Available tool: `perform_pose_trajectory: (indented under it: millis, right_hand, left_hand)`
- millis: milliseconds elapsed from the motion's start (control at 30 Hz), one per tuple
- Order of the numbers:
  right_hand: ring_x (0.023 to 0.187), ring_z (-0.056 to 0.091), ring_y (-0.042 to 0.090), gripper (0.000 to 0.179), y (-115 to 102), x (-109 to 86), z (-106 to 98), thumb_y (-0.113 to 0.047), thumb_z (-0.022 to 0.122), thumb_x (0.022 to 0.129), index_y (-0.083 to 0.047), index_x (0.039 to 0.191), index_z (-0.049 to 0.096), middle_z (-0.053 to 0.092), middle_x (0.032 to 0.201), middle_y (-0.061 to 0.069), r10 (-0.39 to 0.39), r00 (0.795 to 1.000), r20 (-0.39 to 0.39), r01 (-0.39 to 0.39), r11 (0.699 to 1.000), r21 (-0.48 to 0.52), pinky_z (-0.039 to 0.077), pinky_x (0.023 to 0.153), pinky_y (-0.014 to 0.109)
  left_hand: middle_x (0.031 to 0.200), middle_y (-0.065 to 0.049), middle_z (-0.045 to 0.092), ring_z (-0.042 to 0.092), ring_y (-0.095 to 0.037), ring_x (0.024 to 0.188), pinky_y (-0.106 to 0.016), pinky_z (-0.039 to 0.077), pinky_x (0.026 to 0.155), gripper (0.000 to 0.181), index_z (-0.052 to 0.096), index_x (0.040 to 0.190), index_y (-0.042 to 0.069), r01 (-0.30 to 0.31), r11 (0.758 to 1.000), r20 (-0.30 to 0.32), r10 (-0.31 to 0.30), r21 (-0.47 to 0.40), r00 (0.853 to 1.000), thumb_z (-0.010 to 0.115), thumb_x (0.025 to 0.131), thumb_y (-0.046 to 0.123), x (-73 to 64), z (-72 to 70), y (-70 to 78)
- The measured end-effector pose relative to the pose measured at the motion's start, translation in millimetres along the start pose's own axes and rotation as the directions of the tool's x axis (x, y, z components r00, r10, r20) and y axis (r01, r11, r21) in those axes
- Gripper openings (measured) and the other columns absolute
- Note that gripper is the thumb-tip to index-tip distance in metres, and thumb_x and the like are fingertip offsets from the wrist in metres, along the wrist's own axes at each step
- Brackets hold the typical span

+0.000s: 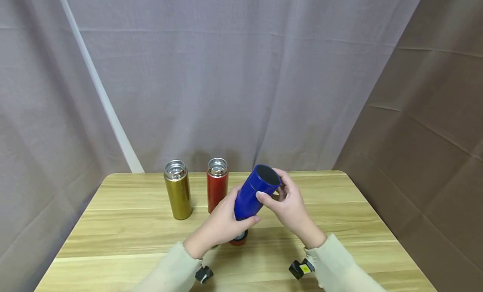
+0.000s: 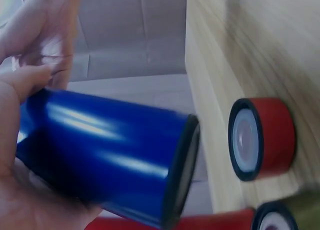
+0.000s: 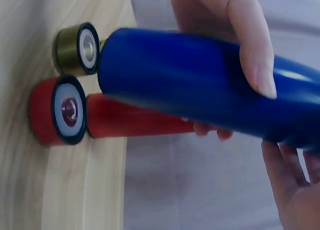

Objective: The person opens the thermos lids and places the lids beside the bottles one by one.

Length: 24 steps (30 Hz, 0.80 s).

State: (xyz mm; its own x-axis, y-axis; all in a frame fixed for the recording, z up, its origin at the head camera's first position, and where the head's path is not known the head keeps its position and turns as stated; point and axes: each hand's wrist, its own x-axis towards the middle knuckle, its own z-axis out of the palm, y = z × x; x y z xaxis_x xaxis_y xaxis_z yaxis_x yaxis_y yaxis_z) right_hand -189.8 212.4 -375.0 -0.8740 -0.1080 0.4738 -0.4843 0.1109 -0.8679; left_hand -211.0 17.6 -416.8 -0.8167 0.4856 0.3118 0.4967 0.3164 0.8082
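A blue thermos bottle (image 1: 249, 199) is held up over the table, tilted with its dark-topped cap end toward the upper right. My left hand (image 1: 222, 220) wraps round its lower body. At the cap end, my right hand (image 1: 290, 206) grips between thumb and fingers. The bottle's base points down toward the table in the left wrist view. Behind the hands stands a red thermos bottle (image 1: 217, 189) with its steel mouth uncovered, partly hidden by the left hand. Below the blue bottle, a red cap (image 3: 42, 112) lies with its inner side up, close to a gold cap (image 3: 66, 50).
A gold thermos bottle (image 1: 179, 197), also uncapped, stands upright left of the red one. The wooden table (image 1: 124, 225) ends at a back edge before a grey curtain (image 1: 211, 95). A brown curtain (image 1: 434, 157) hangs along the right.
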Motion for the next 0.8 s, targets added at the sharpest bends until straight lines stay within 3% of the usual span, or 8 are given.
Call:
perform_pose_trajectory:
  millis: [200,333,433,567,667,733,800]
  right_hand:
    - [0.109,0.060,0.027,0.053,6,-5.0,7,-0.004,0.073,0.084,-0.007,0.130,0.047,0.056,0.124,0.013,0.038,0.997,0.064,-0.038,0.999,-0.004,0.052,0.089,0.039]
    - [0.107,0.059,0.029,0.052,12,-5.6,7,-0.004,0.073,0.084,-0.005,0.130,0.046,0.056,0.120,0.016,0.046,0.996,0.073,-0.045,0.999,-0.008,0.054,0.085,0.039]
    - [0.105,0.059,0.030,0.050,16,-4.9,8,-0.007,0.073,0.085,-0.005,0.128,0.048,0.057,0.117,0.017,0.078,0.994,0.073,-0.075,0.997,-0.036,0.055,0.083,0.037]
    - [0.101,0.061,0.028,0.049,18,-5.0,10,-0.015,0.072,0.087,-0.008,0.129,0.049,0.059,0.115,0.016,0.160,0.984,0.074,-0.150,0.981,-0.122,0.055,0.080,0.034]
    - [0.098,0.063,0.027,0.050,19,-4.4,14,-0.021,0.071,0.088,-0.008,0.130,0.048,0.058,0.116,0.017,0.227,0.971,0.074,-0.215,0.966,-0.143,0.056,0.076,0.038]
    - [0.096,0.064,0.027,0.051,19,-3.4,17,-0.023,0.071,0.089,-0.007,0.131,0.048,0.057,0.117,0.018,0.260,0.963,0.069,-0.249,0.959,-0.137,0.057,0.074,0.041]
    - [0.094,0.065,0.026,0.051,19,-2.4,19,-0.025,0.071,0.088,-0.008,0.131,0.049,0.057,0.116,0.018,0.277,0.959,0.063,-0.266,0.954,-0.138,0.057,0.072,0.043]
  left_hand:
    - [0.119,0.003,0.059,0.060,-0.013,0.101,-0.039,0.051,0.087,0.077,0.041,0.139,0.018,-0.034,0.992,0.028,0.030,0.122,0.999,0.075,0.078,0.050,-10.2,-18.4,-0.6]
    - [0.119,0.003,0.058,0.059,-0.014,0.102,-0.040,0.050,0.088,0.076,0.042,0.139,0.019,-0.015,0.966,-0.003,0.016,0.257,1.000,0.076,0.077,0.047,-15.7,-28.5,-0.9]
    - [0.114,0.002,0.058,0.058,-0.016,0.099,-0.040,0.049,0.086,0.075,0.045,0.137,0.019,-0.026,0.918,-0.053,0.051,0.397,0.997,0.078,0.074,0.043,-19.6,-34.8,-1.4]
    - [0.108,-0.002,0.059,0.058,-0.022,0.097,-0.042,0.047,0.085,0.078,0.048,0.134,0.017,-0.052,0.799,-0.105,0.143,0.599,0.984,0.083,0.068,0.040,-23.3,-40.2,-2.7]
    - [0.109,-0.007,0.058,0.057,-0.028,0.100,-0.045,0.045,0.086,0.083,0.049,0.135,0.014,-0.061,0.722,-0.109,0.186,0.689,0.977,0.086,0.065,0.040,-24.8,-41.6,-4.3]
    - [0.110,-0.008,0.058,0.057,-0.029,0.102,-0.045,0.044,0.085,0.085,0.049,0.136,0.013,-0.059,0.698,-0.106,0.191,0.714,0.976,0.087,0.065,0.041,-25.7,-41.7,-5.5]
    - [0.109,-0.008,0.058,0.057,-0.029,0.100,-0.044,0.045,0.085,0.085,0.049,0.135,0.013,-0.052,0.696,-0.105,0.181,0.716,0.978,0.087,0.065,0.042,-26.8,-41.6,-6.7]
